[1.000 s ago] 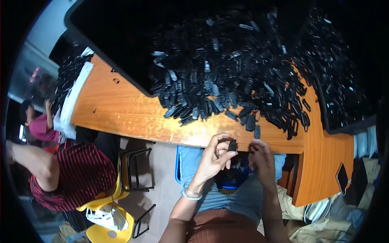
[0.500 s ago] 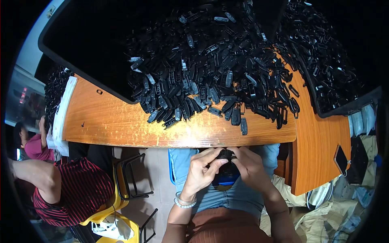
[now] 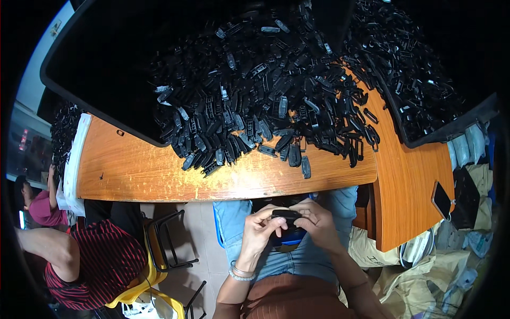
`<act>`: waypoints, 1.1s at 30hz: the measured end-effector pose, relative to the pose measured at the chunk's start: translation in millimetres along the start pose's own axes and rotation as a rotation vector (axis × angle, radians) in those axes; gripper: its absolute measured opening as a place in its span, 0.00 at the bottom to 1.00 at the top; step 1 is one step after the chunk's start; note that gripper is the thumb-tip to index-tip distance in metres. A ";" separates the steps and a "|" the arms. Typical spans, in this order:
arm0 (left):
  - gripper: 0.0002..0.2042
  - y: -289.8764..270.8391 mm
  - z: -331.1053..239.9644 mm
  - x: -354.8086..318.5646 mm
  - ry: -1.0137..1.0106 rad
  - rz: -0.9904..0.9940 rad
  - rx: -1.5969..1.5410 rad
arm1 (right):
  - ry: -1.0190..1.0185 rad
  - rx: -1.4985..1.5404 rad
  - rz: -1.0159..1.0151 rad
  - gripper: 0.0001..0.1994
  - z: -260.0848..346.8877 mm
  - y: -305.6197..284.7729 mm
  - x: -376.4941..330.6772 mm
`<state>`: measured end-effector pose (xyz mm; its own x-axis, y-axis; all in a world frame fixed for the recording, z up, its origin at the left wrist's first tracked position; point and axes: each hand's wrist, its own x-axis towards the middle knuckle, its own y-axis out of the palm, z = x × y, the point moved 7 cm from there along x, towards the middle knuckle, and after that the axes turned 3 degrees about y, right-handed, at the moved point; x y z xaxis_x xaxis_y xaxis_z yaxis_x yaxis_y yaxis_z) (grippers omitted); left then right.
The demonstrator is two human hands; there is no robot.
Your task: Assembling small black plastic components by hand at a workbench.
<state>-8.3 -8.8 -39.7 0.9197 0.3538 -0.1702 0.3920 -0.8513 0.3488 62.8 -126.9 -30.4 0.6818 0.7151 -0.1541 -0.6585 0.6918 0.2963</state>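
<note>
Over my lap, just below the table's front edge, both hands grip one small, dark, elongated plastic part (image 3: 287,213). My left hand (image 3: 259,229) pinches its left end between thumb and fingers. The other end is held by my right hand (image 3: 317,224), its fingertips close to the left ones. Beneath the hands, a dark object with a blue band (image 3: 287,242) lies between my legs, partly covered. A large heap of similar black plastic parts (image 3: 255,111) spreads across the wooden table (image 3: 143,170).
A black tray (image 3: 101,90) stands tilted behind the heap. Another black tray (image 3: 446,130) full of parts is at the right. A phone (image 3: 441,200) lies near the right edge. At the left, a person in a striped shirt (image 3: 106,260) sits on a yellow chair (image 3: 151,271).
The view has shifted slightly, so the table appears lower and further left. The held part has turned and now lies nearly level between my hands.
</note>
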 end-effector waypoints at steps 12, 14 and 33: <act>0.08 3.2 19.6 -1.2 -0.081 0.010 -0.158 | -0.080 -0.097 -0.109 0.12 -5.7 -5.5 -7.3; 0.09 2.2 18.0 0.1 -0.052 0.009 -0.145 | -0.072 -0.110 -0.121 0.12 -5.1 -5.6 -7.0; 0.07 -12.3 12.1 2.0 -0.075 0.023 0.599 | -0.066 -0.587 -0.060 0.09 -18.1 -40.9 -8.8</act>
<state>-11.5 -2.4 -55.5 0.9153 0.3226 -0.2412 0.2714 -0.9364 -0.2226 78.0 -159.6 -58.2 0.7290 0.6786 -0.0895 -0.6716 0.6839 -0.2849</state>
